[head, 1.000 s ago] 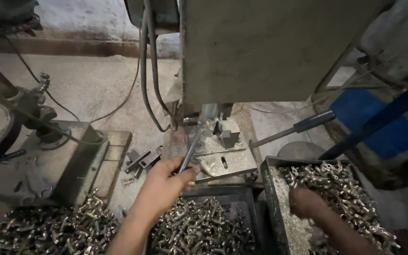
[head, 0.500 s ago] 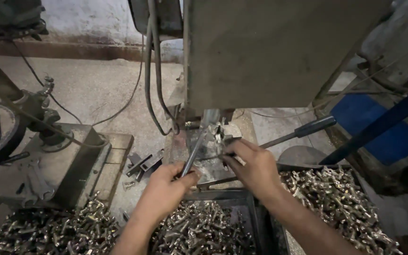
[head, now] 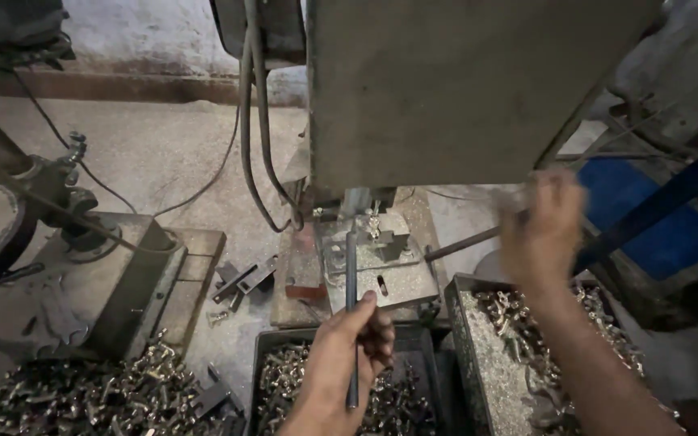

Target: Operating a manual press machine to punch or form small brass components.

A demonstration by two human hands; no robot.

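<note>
My left hand holds a thin metal rod. The fingers are closed around its lower part, and the rod stands almost upright, its upper end reaching up to the small jig plate under the machine head. On that plate, just beside the rod tip, I see a small metal part standing below the spindle; it is too small to tell its exact shape.

What is different from half a second ago: my right hand was then at the jig, next to the left one, touching the place where the part sits. Now it is away to the right and higher, at the long feed lever that comes out from the machine. It is blurred by movement, so I cannot tell if its fingers are really closed on the lever or only arriving there. I judge from this that the placing of the part is finished and the work passes to the lever.

In front of me are 2 trays: a dark one under my left wrist, full of small shiny pieces, and a grey one at the right with more pieces and chips. More shiny pieces lie in a heap on the left.
</note>
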